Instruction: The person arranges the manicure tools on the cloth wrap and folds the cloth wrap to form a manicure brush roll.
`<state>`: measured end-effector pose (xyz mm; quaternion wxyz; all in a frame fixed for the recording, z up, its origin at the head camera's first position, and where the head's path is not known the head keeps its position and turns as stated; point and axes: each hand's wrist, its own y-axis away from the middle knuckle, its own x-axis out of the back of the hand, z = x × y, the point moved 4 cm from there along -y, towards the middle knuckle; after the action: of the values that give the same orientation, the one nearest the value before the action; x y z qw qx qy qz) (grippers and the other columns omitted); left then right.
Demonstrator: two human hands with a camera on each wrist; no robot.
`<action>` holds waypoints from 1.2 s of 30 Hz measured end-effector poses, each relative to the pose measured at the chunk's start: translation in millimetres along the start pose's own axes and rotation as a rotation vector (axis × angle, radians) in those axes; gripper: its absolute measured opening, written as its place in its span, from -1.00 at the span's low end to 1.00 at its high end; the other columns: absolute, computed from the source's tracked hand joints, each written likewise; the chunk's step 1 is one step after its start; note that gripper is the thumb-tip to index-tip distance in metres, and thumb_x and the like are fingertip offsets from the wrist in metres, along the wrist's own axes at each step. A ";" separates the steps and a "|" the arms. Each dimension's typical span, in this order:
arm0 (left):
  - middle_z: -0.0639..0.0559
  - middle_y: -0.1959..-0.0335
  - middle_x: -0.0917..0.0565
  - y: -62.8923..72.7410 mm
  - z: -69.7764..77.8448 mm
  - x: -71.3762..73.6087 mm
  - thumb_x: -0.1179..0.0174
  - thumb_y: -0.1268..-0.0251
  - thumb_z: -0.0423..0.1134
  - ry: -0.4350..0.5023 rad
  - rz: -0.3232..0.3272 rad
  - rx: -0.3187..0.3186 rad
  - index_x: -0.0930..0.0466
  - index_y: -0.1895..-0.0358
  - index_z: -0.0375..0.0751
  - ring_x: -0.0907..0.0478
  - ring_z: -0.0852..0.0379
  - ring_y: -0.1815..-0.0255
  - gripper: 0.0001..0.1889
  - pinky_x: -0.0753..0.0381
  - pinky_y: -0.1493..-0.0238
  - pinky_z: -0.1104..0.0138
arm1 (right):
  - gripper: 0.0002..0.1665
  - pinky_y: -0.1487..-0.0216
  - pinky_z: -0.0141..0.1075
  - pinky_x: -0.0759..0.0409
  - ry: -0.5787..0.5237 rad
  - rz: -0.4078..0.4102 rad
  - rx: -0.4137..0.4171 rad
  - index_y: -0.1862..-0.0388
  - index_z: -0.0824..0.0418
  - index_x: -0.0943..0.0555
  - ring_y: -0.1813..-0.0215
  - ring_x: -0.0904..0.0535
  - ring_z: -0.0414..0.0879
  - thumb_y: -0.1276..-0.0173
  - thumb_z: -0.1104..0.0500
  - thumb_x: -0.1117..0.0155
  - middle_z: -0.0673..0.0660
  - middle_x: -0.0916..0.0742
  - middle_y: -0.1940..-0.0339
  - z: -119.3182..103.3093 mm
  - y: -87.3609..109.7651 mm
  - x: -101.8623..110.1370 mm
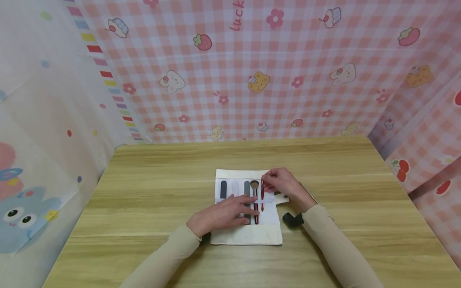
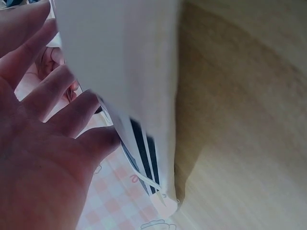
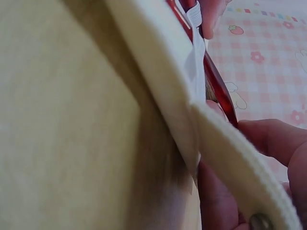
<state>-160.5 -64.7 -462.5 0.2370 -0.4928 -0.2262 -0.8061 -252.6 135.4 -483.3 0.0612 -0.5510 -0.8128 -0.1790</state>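
Note:
A white fabric tool pouch lies unfolded on the table. Under its white elastic band sit a dark nail file, a pale one, a grey one, a makeup brush with a red handle, and a slim red stick. My left hand rests across the pouch with fingers spread, fingertips at the band and brush handle. At the stick's far end, my right hand pinches it; in the right wrist view the thumb meets the red stick beside the pouch edge.
A snap strap sticks out from the pouch's right edge, its metal button near my right hand. The wooden table ends at a pink checked cloth behind. A black wrist camera sits by my right sleeve.

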 end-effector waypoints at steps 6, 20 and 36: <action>0.05 -0.58 -0.35 -0.7 -0.1 0.1 -0.17 -0.59 -0.11 -0.001 0.000 -0.007 -0.64 -0.36 0.08 -0.21 0.06 -0.60 -0.63 -0.20 -0.53 -0.21 | -0.66 0.27 -0.33 -0.75 0.004 -0.024 0.014 0.05 0.53 -0.67 0.35 -0.71 -0.12 -0.58 0.21 -0.18 0.23 -0.78 0.33 0.2 0.7 1.2; 0.06 -0.59 -0.34 -0.6 -0.8 -1.2 -0.16 -0.60 -0.11 -0.013 -0.003 -0.015 -0.63 -0.37 0.08 -0.21 0.04 -0.60 -0.63 -0.21 -0.52 -0.20 | -0.70 0.30 -0.36 -0.72 0.031 -0.066 0.034 0.13 0.49 -0.71 0.38 -0.68 -0.14 -0.56 0.23 -0.19 0.18 -0.77 0.38 1.9 1.2 0.1; 0.08 -0.59 -0.33 0.2 -1.4 -0.4 -0.17 -0.60 -0.12 0.002 0.000 0.001 -0.63 -0.37 0.09 -0.21 0.06 -0.61 -0.63 -0.19 -0.54 -0.18 | -0.77 0.27 -0.32 -0.69 0.146 -0.101 0.032 0.18 0.35 -0.74 0.35 -0.66 -0.11 -0.54 0.21 -0.23 0.12 -0.75 0.37 -2.0 3.7 1.2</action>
<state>-161.2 -65.6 -463.4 0.2377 -0.4917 -0.2265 -0.8065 -249.9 136.9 -480.3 0.1200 -0.4935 -0.8357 -0.2089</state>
